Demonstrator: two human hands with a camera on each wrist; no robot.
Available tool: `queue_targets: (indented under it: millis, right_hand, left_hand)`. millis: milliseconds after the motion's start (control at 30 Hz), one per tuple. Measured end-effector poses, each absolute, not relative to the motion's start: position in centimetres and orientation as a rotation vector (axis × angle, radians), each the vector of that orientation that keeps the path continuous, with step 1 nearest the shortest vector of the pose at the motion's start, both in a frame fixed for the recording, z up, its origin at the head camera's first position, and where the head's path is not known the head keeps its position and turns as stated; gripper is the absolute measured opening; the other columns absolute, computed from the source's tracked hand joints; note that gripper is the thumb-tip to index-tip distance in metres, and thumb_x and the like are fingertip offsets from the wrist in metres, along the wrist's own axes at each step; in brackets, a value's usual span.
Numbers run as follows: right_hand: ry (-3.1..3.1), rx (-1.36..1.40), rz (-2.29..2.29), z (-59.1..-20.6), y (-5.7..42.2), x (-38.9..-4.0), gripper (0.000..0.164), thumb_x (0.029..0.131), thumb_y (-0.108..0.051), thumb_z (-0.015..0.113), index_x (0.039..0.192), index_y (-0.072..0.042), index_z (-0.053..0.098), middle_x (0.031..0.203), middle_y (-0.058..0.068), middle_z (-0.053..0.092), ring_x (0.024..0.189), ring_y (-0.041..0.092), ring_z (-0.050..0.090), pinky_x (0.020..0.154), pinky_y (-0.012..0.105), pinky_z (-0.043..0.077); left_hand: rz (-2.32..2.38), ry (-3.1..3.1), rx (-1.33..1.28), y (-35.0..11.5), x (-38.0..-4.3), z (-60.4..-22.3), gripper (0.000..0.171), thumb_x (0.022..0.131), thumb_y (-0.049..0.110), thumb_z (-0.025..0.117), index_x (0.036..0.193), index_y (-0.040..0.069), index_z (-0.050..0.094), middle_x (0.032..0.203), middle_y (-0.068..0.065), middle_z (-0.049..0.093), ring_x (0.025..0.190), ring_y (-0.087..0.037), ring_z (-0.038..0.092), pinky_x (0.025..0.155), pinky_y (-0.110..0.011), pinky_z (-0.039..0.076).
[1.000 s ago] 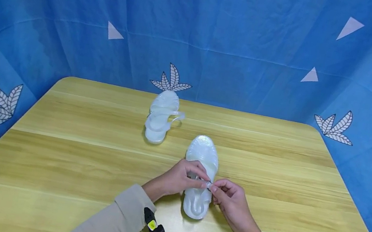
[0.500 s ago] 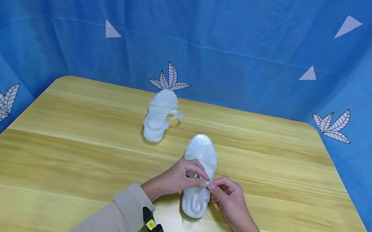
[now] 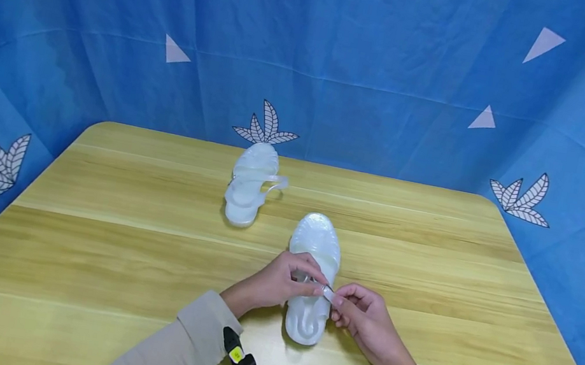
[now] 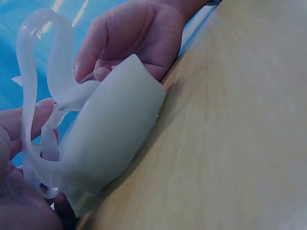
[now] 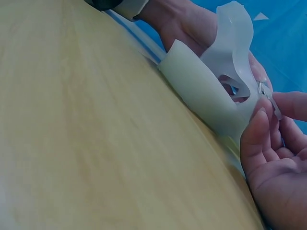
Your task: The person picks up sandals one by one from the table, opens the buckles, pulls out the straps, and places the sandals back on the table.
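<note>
Near sandal (image 3: 318, 235): lying sole down on the wooden table (image 3: 107, 281), pointing its broader end away from the person; showing translucent white, with loops rising above the footbed in the left wrist view.
Left hand (image 3: 278, 280): reaching over the near sandal from its left side; bringing thumb and forefinger almost together and pinching the metal buckle (image 5: 263, 89).
Buckle: glinting between both sets of fingertips, above the near sandal's right edge (too small for its pin to be made out).
Strap end (image 3: 330, 295): extending rightward from beside the buckle and running into the right hand (image 3: 370, 325).
Right hand: pinching the strap end between thumb and forefinger, leaving little gap; curling the other fingers below.
Far sandal (image 3: 244, 196): lying near the table's back edge, left of the near sandal and apart from it; stretching a loose strap (image 3: 277, 180) out to the right.
Sleeves (image 3: 184, 345): covering both forearms in beige; carrying black wrist devices (image 3: 240, 358) with yellow labels.
Backdrop (image 3: 319, 25): hanging blue behind the table, bearing pale triangles and leaf motifs.
</note>
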State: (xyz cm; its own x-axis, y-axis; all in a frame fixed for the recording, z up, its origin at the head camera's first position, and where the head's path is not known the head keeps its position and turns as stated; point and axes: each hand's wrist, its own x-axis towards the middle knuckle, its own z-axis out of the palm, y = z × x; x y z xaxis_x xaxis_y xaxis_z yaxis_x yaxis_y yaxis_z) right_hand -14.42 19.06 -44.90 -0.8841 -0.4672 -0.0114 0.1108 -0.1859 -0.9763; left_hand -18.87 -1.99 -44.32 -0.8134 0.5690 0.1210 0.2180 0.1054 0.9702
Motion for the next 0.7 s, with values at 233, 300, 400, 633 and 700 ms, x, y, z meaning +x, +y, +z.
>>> queue_targets:
  millis: [233, 300, 400, 633, 700]
  right_hand:
    - [1.699, -0.410, -2.161, -44.9, 18.9, -14.4, 0.012, 0.094, -0.003, 0.050, 0.093, -0.007, 0.061, 0.080, -0.001, 0.060, 0.070, 0.005, 0.055, 0.062, 0.015, 0.048]
    - [1.700, -0.399, -2.173, -44.9, 18.8, -14.3, 0.013, 0.094, -0.003, 0.050, 0.092, -0.007, 0.062, 0.080, -0.002, 0.060, 0.070, 0.004, 0.055, 0.061, 0.015, 0.047]
    - [1.700, -0.377, -2.189, -44.9, 18.7, -14.3, 0.013, 0.094, -0.003, 0.051, 0.091, -0.008, 0.062, 0.080, -0.003, 0.060, 0.069, 0.004, 0.054, 0.061, 0.015, 0.047]
    - [1.736, -0.333, -2.187, -44.8, 18.4, -14.3, 0.011, 0.094, -0.004, 0.052, 0.090, -0.008, 0.061, 0.078, -0.003, 0.058, 0.068, 0.004, 0.053, 0.061, 0.015, 0.047]
    - [1.744, -0.329, -2.183, -44.8, 18.3, -14.3, 0.010, 0.094, -0.004, 0.053, 0.090, -0.008, 0.061, 0.078, -0.003, 0.058, 0.068, 0.004, 0.053, 0.061, 0.016, 0.047]
  left_hand:
    - [1.733, 2.100, 0.756, -2.2, -17.6, -41.2, 0.018, 0.085, 0.002, 0.067, 0.101, -0.005, 0.069, 0.102, -0.016, 0.063, 0.094, -0.005, 0.052, 0.091, -0.026, 0.040]
    - [1.729, 2.101, 0.756, -2.2, -17.6, -41.2, 0.018, 0.084, 0.002, 0.067, 0.101, -0.005, 0.069, 0.103, -0.016, 0.063, 0.094, -0.004, 0.052, 0.092, -0.027, 0.040]
    - [1.721, 2.099, 0.760, -2.2, -17.6, -41.2, 0.019, 0.084, 0.002, 0.067, 0.102, -0.005, 0.069, 0.103, -0.016, 0.063, 0.095, -0.004, 0.052, 0.094, -0.028, 0.039]
    - [1.703, 2.094, 0.785, -2.1, -17.8, -41.6, 0.019, 0.085, 0.002, 0.066, 0.102, -0.005, 0.068, 0.102, -0.016, 0.064, 0.097, -0.006, 0.054, 0.095, -0.027, 0.039]
    - [1.701, 2.098, 0.784, -1.9, -18.1, -42.2, 0.019, 0.085, 0.002, 0.066, 0.103, -0.005, 0.068, 0.101, -0.016, 0.065, 0.097, -0.008, 0.055, 0.095, -0.026, 0.039]
